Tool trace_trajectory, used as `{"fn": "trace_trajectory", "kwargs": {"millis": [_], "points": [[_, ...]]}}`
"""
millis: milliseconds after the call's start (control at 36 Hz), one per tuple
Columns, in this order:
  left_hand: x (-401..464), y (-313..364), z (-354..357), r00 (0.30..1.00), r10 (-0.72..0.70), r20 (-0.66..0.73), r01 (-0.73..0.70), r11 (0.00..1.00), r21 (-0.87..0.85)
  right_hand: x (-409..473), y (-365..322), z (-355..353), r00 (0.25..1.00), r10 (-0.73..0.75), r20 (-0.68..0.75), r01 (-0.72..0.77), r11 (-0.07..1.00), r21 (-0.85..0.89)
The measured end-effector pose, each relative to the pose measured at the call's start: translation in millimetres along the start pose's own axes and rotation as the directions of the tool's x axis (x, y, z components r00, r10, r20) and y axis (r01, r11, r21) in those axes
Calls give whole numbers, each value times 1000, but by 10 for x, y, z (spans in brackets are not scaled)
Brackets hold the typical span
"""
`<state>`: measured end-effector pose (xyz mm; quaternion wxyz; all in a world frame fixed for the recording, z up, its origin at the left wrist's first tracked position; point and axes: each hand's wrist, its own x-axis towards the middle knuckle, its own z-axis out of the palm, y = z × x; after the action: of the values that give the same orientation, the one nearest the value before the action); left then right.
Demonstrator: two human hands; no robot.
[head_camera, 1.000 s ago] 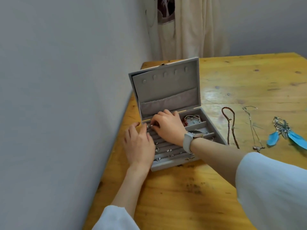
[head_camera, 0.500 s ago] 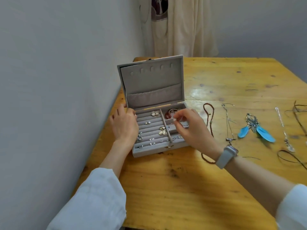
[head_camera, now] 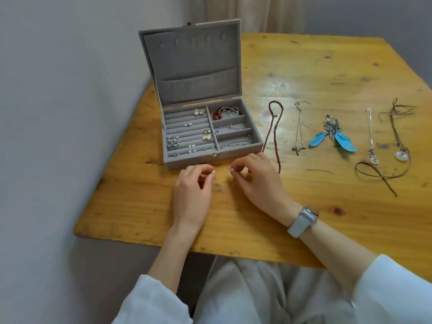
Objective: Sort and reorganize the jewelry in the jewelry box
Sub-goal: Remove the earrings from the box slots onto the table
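Both hands have come out of the box [head_camera: 211, 157] and now meet at lower centre of the frame, just in front of its near wall, over the bare desk [head_camera: 304, 66]. Half a second ago the right hand [head_camera: 257, 181] was reaching into the box's right-side compartments while the left hand [head_camera: 191, 192] steadied the box's left edge. Now the left grip is pinched on a tiny pale-tipped piece, and the right grip is pinched on a matching one with a short pin showing. They look like a pair of stud earrings, probably lifted out to be matched or re-seated in the ring rolls.

The box stands open at upper centre, lid up, with earrings along the rolls on its left and a red bracelet [head_camera: 218, 113] and chains in the compartments on its right. To its right, in a row across the desk, lie a red cord necklace [head_camera: 271, 132], a silver chain [head_camera: 299, 127], a blue feather piece [head_camera: 332, 136] and two more pendants.

The pieces in the fingers are too small to identify firmly, and curled fingers hide most of each. The near end of the red cord passes behind the right hand. The small items in the rolls blur together.
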<state>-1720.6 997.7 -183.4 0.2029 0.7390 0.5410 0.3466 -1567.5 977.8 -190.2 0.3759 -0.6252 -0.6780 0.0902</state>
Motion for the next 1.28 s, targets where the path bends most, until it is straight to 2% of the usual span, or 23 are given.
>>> {"fn": "trace_trajectory", "kwargs": {"millis": [139, 361, 778, 1028, 1167, 1278], "points": [[2, -15, 35, 1000, 21, 19, -22, 998, 61, 3, 20, 59, 1000, -23, -7, 22, 990, -138], [43, -55, 70, 1000, 1, 9, -1, 994, 105, 59, 19, 104, 1000, -8, 22, 12, 983, -186], [25, -48, 49, 1000, 10, 25, -12, 997, 77, 34, 35, 72, 999, -8, 32, 12, 991, -132], [71, -20, -34, 998, 19, -63, -19, 1000, -5, 126, 4, -16, 999, -48, 2, 48, 999, -7], [404, -52, -173, 988, 59, -140, -51, 997, 62, 453, -61, -75, 995, -86, -53, 87, 996, 9], [780, -115, -281, 993, 44, -109, -25, 984, 176, 881, -86, 1, 997, -80, 3, 80, 996, -41]]}}
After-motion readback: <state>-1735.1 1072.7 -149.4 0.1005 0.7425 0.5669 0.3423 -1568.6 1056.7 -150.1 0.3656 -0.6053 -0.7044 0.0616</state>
